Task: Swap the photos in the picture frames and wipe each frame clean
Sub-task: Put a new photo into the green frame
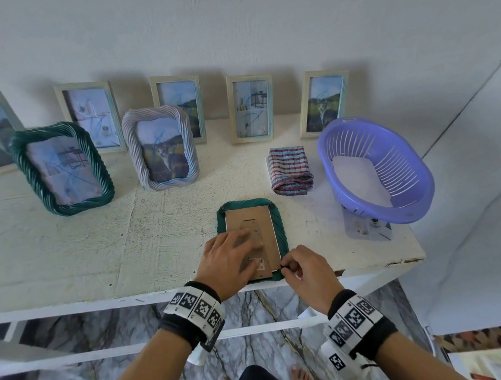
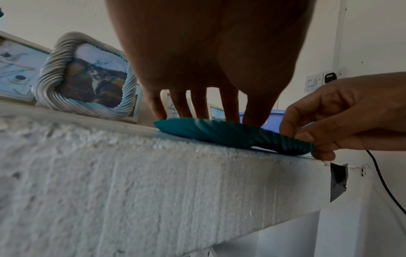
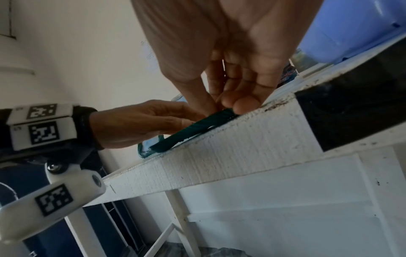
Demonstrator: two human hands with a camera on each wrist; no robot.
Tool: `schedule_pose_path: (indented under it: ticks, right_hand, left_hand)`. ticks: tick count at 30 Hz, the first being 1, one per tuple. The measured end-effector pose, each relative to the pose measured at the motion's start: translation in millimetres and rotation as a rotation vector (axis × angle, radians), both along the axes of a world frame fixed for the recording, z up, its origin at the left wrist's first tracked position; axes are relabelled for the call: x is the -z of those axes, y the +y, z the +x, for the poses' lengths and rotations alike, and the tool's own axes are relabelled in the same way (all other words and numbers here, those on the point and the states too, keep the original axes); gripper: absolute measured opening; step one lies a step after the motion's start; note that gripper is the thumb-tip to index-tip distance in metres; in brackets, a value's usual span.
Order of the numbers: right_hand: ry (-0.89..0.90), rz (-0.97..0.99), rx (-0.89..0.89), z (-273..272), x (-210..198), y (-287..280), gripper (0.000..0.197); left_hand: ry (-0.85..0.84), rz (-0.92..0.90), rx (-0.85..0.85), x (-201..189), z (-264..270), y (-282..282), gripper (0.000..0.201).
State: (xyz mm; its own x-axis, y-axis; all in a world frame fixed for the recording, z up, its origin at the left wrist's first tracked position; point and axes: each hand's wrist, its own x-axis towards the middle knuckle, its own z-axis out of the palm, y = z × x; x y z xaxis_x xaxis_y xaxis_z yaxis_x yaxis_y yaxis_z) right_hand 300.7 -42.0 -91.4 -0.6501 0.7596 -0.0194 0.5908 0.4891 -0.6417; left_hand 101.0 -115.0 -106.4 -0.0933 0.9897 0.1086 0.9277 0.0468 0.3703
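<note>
A green twisted-rope frame lies face down near the table's front edge, its brown cardboard backing facing up. My left hand rests flat on the backing, straight fingers pressing down; the left wrist view shows its fingertips on the frame. My right hand pinches the frame's near right corner, where a small black tab shows between thumb and forefinger. The right wrist view shows this pinch on the green rim. The photo inside is hidden.
Another green rope frame and a pale lilac rope frame stand behind, with several flat pale frames along the wall. A checked cloth lies right of centre. A purple basket sits on a loose photo.
</note>
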Motion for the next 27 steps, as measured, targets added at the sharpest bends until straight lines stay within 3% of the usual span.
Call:
schedule_pose_path:
  ticks: [13,17,21,24,27]
  right_hand:
    - [0.006,0.054,-0.037,3.9,2.7,3.5,0.007]
    - [-0.108,0.239,-0.082,-1.1,-4.4,1.1,0.023]
    - [-0.128,0.351,-0.255,-13.4,-8.6,-1.6,0.042]
    - [-0.212,0.368,-0.343,-17.3,-2.9,-2.2,0.045]
    - [-0.22,0.364,-0.339,-16.6,3.4,-3.3,0.043]
  left_hand:
    - [-0.032,-0.037,0.024,0.7,-1.5,-1.2,0.045]
    - [-0.208,0.008,0.032,-4.9,-9.1,-2.0,0.048]
    - [-0.254,0.218,-0.109,-13.8,-25.9,-11.1,0.032]
    - [-0.243,0.176,-0.142,-10.3,-28.3,-31.9,0.012]
    - [-0.269,0.125,-0.109,-1.0,-26.2,-52.5,0.015]
